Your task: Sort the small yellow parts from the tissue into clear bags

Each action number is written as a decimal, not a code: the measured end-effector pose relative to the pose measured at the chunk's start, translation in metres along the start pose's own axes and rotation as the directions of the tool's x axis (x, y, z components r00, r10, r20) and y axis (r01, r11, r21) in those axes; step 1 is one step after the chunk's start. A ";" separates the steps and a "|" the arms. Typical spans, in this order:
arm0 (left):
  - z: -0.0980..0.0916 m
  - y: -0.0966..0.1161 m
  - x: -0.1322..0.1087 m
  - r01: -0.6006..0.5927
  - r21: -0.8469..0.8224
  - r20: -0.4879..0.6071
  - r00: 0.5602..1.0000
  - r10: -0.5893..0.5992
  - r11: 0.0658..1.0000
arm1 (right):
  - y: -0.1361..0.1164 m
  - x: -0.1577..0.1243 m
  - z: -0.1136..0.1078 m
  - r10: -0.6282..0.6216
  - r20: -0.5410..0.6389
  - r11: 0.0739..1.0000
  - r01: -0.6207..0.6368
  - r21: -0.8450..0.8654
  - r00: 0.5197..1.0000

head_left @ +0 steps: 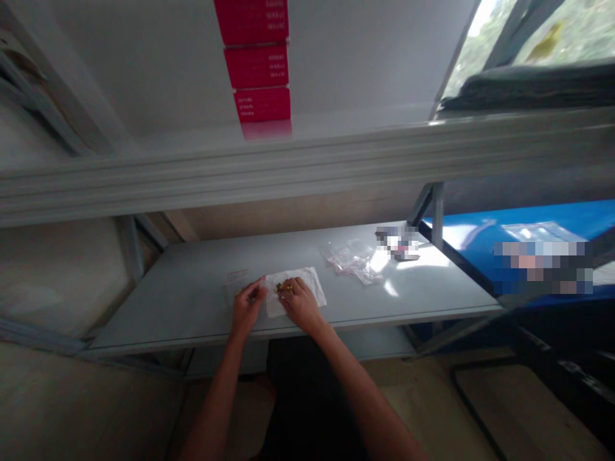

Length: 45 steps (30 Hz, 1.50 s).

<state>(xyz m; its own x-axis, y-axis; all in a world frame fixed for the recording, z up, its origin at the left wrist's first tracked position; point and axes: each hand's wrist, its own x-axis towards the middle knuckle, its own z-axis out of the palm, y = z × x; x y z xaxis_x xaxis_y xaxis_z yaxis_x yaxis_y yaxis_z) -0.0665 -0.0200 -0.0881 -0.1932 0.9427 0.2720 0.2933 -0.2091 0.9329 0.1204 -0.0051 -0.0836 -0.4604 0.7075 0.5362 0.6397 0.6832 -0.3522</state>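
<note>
- A cluster of small gold-brown pieces [283, 289] lies on a crumpled white paper tissue [273, 306], near the middle of the near edge of the shelf; they are too small to tell what they are.
- The right hand [300, 304] rests on the tissue, its fingers curled down at the cluster. Whether they pinch anything is hidden.
- The left hand [248, 306] sits at the tissue's left edge, fingertips at the paper. The two hands are apart but close, and neither is clearly clamped on anything.
- As things lie, the pieces are out on the tissue, and none can be made out in the bags.
- A thin, clear slip with red marks [237, 282] lies just left of the tissue.
- Crinkled clear plastic bags with red stripes [355, 261] lie in a loose, glossy heap to the right.
- Farther right, at the far edge, sits a blurred, pixelated object [398, 242].
- All of this rests on a smooth pale-grey metal shelf [168, 307].
- A glossy blue surface [480, 237] stretches away on the right, and red boxes [257, 64] stand in a stack overhead.
</note>
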 end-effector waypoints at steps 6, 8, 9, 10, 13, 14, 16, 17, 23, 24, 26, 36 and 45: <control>0.003 0.005 0.000 -0.084 0.107 0.114 0.991 0.072 0.991 | 0.008 -0.001 -0.007 0.162 -0.218 0.911 -0.061 0.409 0.962; 0.005 0.007 0.000 -0.123 0.125 0.178 0.979 0.100 0.984 | 0.011 -0.001 -0.009 0.185 -0.208 0.845 -0.047 0.533 0.960; 0.006 0.007 0.001 -0.139 0.132 0.206 0.972 0.110 0.981 | 0.012 -0.001 -0.009 0.167 -0.185 0.823 -0.034 0.567 0.969; 0.007 0.008 0.001 -0.150 0.135 0.229 0.966 0.116 0.979 | 0.012 -0.001 -0.009 0.144 -0.162 0.809 -0.022 0.587 0.976; 0.007 0.009 0.001 -0.156 0.122 0.267 0.956 0.118 0.980 | 0.013 -0.001 -0.008 0.134 -0.115 0.778 -0.033 0.627 0.984; 0.007 0.009 0.001 -0.149 0.116 0.261 0.958 0.114 0.982 | 0.013 -0.001 -0.008 0.159 -0.110 0.771 -0.054 0.634 0.981; 0.006 0.008 0.001 -0.115 0.101 0.213 0.973 0.092 0.988 | 0.014 -0.002 -0.008 0.226 -0.127 0.786 -0.104 0.610 0.966; 0.005 0.007 0.001 -0.090 0.089 0.171 0.982 0.074 0.992 | 0.014 -0.003 -0.008 0.255 -0.145 0.811 -0.130 0.571 0.956; 0.003 -0.003 0.000 0.038 -0.148 -0.002 0.999 -0.039 0.988 | 0.010 -0.005 -0.004 0.230 -0.115 0.960 -0.206 0.187 0.967; 0.003 -0.004 -0.001 0.045 -0.163 -0.001 0.999 -0.045 0.986 | 0.008 -0.005 -0.004 0.212 -0.093 0.969 -0.197 0.148 0.973; 0.002 -0.002 -0.001 0.045 -0.134 0.016 0.999 -0.044 0.990 | 0.007 -0.004 -0.005 0.189 -0.075 0.976 -0.179 0.124 0.979; 0.008 0.016 -0.001 -0.166 0.111 0.288 0.949 0.128 0.980 | 0.010 -0.002 -0.013 0.103 -0.126 0.888 -0.034 0.459 0.987; 0.004 -0.001 0.000 0.047 -0.099 -0.014 0.999 -0.048 0.994 | 0.006 -0.001 -0.001 0.139 -0.088 0.988 -0.133 0.076 0.986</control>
<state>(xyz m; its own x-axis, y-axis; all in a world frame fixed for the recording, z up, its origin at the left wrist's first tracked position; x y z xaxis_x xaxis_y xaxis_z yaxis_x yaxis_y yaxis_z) -0.0631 -0.0190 -0.0898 -0.2201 0.9480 0.2298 0.1897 -0.1895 0.9634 0.1254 -0.0022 -0.0851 -0.3112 0.7771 0.5471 0.6462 0.5951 -0.4778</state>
